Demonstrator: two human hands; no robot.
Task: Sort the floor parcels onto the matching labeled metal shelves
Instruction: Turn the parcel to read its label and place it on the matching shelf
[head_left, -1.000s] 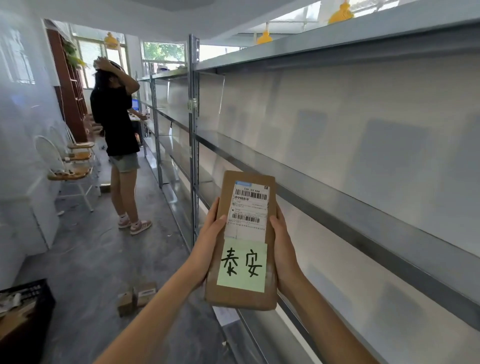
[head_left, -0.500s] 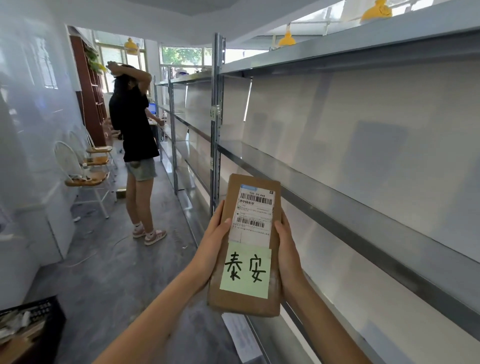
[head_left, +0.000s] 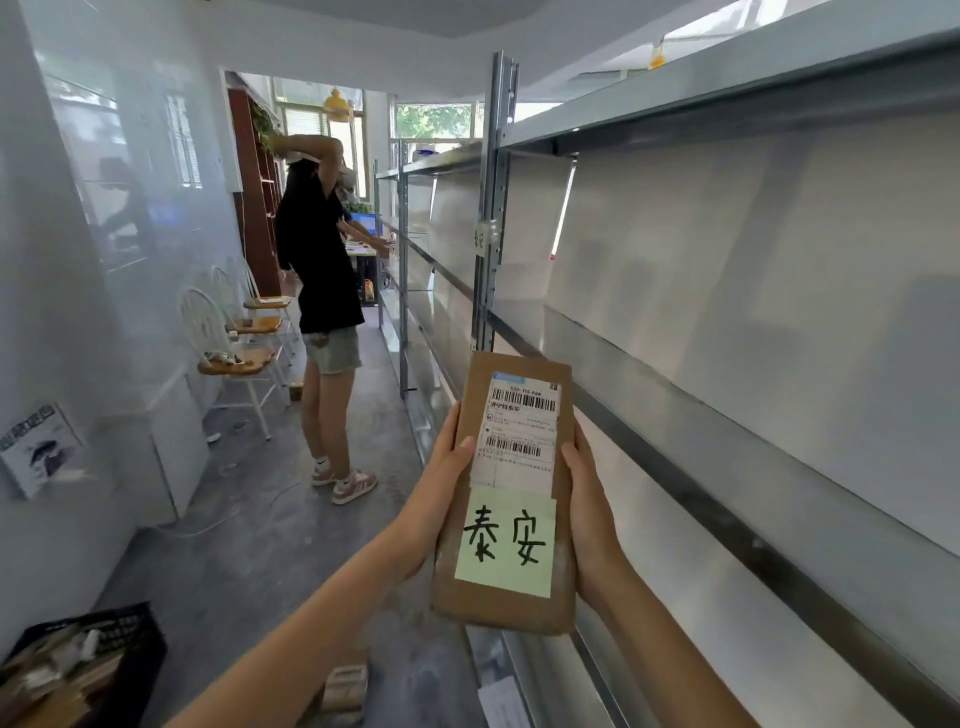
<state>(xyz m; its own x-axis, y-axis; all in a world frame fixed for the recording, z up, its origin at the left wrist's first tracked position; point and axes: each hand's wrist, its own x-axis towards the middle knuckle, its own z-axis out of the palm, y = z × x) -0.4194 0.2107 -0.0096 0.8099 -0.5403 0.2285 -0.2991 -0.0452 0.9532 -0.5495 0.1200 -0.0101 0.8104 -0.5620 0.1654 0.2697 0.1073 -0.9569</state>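
Brown flat cardboard parcel (head_left: 511, 488) upright between both hands | left hand (head_left: 441, 499) grips its left edge | right hand (head_left: 589, 514) grips its right edge | grey metal shelves (head_left: 727, 415) just right of right hand

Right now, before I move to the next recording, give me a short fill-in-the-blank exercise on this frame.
1. The parcel is held by ____ hands.
2. The handwritten note on the parcel is pale ____.
3. The metal shelves stand on the holder's ____ side.
4. The other person wears a ____ T-shirt.

Missing words: both; green; right; black
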